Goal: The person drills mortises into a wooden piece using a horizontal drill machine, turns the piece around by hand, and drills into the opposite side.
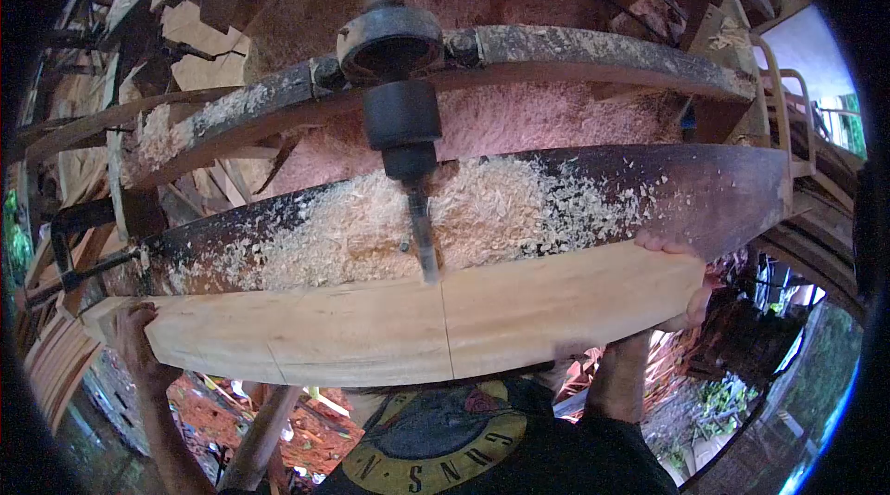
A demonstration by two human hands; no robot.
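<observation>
A long pale wooden plank (352,328) lies across the front of a dark machine table, with thin pencil lines drawn over its face. My left hand (137,339) is wrapped round its left end. Round the right end, my right hand (691,286) grips with fingers on the top edge and the outer side. Over the plank's back edge, near the middle, a spinning drill bit (425,240) hangs from a black chuck (401,120). The bit is blurred, and its tip is at or very close to the wood; I cannot tell how deep it is.
Wood shavings (491,208) are heaped on the dark table (714,184) around the bit. Behind runs a wooden beam (603,55) dusted with chips. A metal clamp or bracket (69,259) stands at the left. Stacked curved wood strips (60,356) lie at the lower left.
</observation>
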